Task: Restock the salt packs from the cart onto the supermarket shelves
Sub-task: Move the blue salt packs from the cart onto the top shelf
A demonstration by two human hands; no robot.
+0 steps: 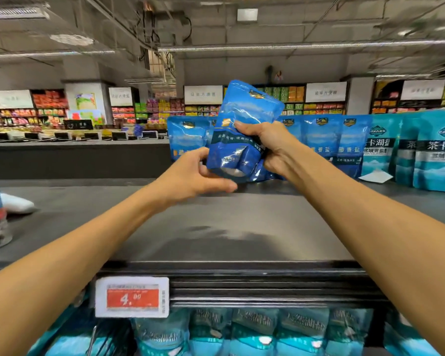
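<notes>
A white pack (17,203) lies far left on the dark top shelf (216,227). A red price tag (132,297) reading 4.00 hangs on its front edge. My left hand (190,176) cups the base of a blue salt pack (239,134), fingers curled under it; my right hand (265,142) grips its middle. Behind it stands a row of blue salt packs (321,140), then teal salt packs (432,155) to the right.

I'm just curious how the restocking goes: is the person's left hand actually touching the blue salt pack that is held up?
Touching. The head view shows the left hand with fingers against the lower edge of the blue salt pack, which the right hand grips.
</notes>
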